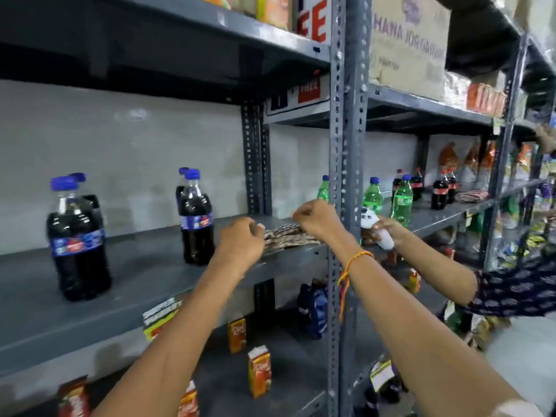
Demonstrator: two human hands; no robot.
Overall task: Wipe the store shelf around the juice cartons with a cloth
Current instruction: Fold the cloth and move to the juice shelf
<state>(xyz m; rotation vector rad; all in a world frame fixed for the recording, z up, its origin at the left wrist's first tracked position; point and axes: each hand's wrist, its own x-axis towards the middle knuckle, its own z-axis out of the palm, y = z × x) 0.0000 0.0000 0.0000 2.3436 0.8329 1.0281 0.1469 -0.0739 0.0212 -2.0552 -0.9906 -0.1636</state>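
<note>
A folded brown patterned cloth (pixel 285 236) lies on the grey middle shelf (pixel 135 284), near the upright post. My left hand (pixel 240 240) is curled on the cloth's left edge. My right hand (pixel 316 221) is closed in a fist over its right end, fingers pinched at the fabric. Several orange juice cartons stand on the lower shelf (pixel 288 356) under my arms: one (pixel 259 371) in the middle, one (pixel 237 335) behind it, and others (pixel 73 398) at the bottom left, partly cut off.
Dark cola bottles (pixel 78 239) (pixel 197 218) stand left of the cloth. A perforated steel post (pixel 346 176) rises just right of my right hand. Beyond it, another person's hand (pixel 388 233) in a patterned sleeve holds a white controller, near green bottles (pixel 401 200).
</note>
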